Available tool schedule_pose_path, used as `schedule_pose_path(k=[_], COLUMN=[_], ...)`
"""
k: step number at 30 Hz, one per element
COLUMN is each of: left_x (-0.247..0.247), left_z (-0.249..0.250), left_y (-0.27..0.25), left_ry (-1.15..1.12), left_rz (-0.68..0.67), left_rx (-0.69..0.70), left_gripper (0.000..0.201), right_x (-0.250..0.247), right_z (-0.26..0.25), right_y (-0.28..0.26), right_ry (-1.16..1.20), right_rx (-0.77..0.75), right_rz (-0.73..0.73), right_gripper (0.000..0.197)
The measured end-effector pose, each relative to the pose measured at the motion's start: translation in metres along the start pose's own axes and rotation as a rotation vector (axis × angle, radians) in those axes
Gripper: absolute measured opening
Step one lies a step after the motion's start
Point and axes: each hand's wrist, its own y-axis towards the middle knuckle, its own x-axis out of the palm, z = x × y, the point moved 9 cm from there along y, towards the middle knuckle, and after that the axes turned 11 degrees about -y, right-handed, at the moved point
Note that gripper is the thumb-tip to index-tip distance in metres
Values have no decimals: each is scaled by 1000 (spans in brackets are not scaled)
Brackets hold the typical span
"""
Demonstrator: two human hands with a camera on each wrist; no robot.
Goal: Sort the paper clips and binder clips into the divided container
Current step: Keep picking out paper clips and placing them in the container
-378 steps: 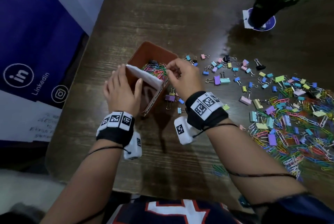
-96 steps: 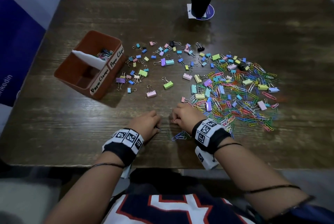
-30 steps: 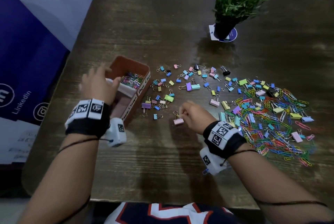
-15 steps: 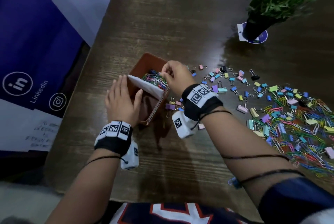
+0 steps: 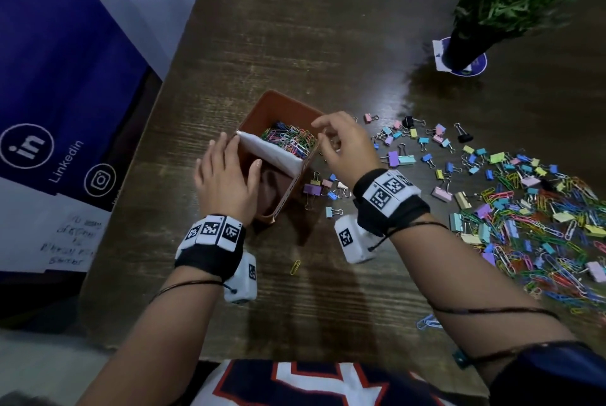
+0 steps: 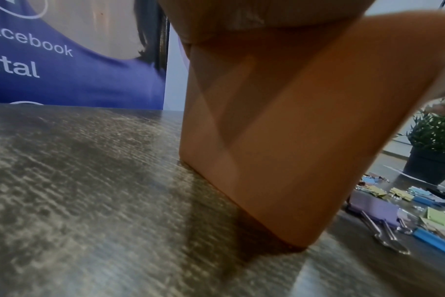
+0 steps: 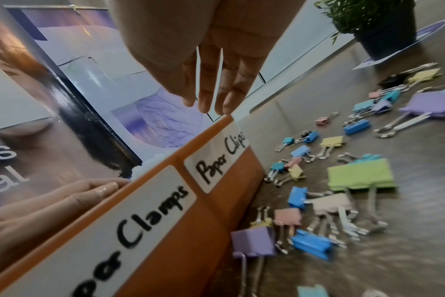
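Container (image 5: 262, 110), brown, divided, stands at bench (image 5: 328, 45) left; far compartment holds paper clips (image 5: 292, 140). Left hand (image 5: 226, 179) rests flat against its near-left side; right hand (image 5: 347, 146) hovers over the rim, fingers loose, empty. Unsorted clips (image 5: 524, 209) lie rightward, nearer the right hand. Labels (image 7: 216, 158): "Paper Clips", "Paper Clamps".

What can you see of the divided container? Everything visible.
The divided container is a brown, plastic-looking rectangular box standing upright on the wooden table. A white divider splits it: the far compartment holds colourful paper clips; the near one looks dark, contents unclear. Two handwritten white labels read "Paper Clips" and "Clamps". The left hand rests against its left side; the right hand hovers at its right rim.
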Motion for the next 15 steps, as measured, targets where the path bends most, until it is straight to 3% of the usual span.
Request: schedule_pose_path(k=[5,8,11,15], left_x=[-14,-20,-10,20], left_z=[15,45,71,83], left_y=[-7,-20,-40,-73], left_ry=[-49,-65,-179,-91], left_rz=[54,64,-69,-270], left_rx=[29,162,203,214], left_gripper=[43,26,13,18], right_x=[-10,-14,-21,-35], right_z=[29,50,70,92], right_y=[-35,-59,-86,-118], right_ry=[-7,-48,-127,-144], right_rx=[43,90,144,199], right_rz=[-47,-117,-224,-306], right_gripper=[17,17,15,16])
